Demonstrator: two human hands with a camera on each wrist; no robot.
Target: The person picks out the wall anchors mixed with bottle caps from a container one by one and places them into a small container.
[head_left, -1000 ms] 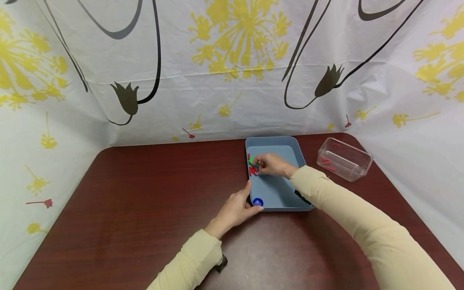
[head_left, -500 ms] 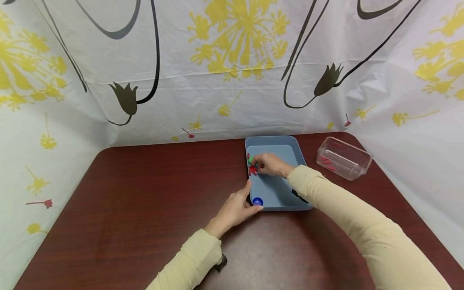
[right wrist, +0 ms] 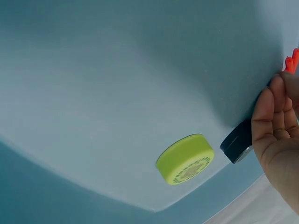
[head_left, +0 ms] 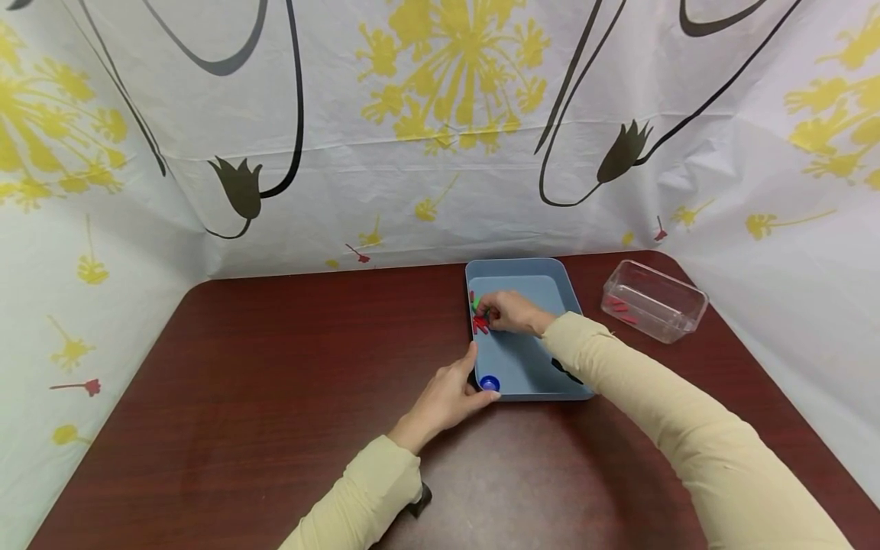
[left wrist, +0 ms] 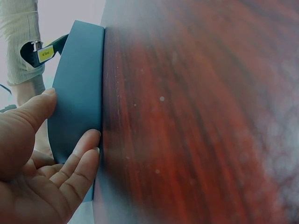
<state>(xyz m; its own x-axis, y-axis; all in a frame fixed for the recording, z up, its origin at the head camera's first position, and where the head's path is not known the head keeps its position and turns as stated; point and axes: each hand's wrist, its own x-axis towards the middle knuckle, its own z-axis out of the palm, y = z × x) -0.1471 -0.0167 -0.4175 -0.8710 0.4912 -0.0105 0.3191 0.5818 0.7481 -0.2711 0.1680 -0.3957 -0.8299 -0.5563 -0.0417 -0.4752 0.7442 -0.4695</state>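
Observation:
My left hand (head_left: pixel 443 393) lies at the near-left corner of a blue-grey tray (head_left: pixel 532 382). Its thumb and fingers touch the outer wall in the left wrist view. Inside the tray, my right hand (head_left: pixel 512 311) bends its thumb and fingers together beside small red pieces (head_left: pixel 480 326) and a green cap (head_left: pixel 476 305). Whether anything is between those fingertips is hidden. The right wrist view shows a yellow-green cap (right wrist: pixel 185 159), a dark cap (right wrist: pixel 237 141) beside the fingers (right wrist: pixel 264 116), and red pieces (right wrist: pixel 292 60) near the fingertips. A blue cap (head_left: pixel 490 383) sits in the tray's near-left corner.
A clear plastic box (head_left: pixel 653 302) with a few red pieces (head_left: pixel 622 309) inside stands right of the tray. Both rest on a dark red-brown table (head_left: pixel 309 367). A patterned white sheet (head_left: pixel 330 191) hangs behind and along the sides.
My right hand has shifted slightly left within the tray, covering more of the green cap. The left hand stays at the tray's corner.

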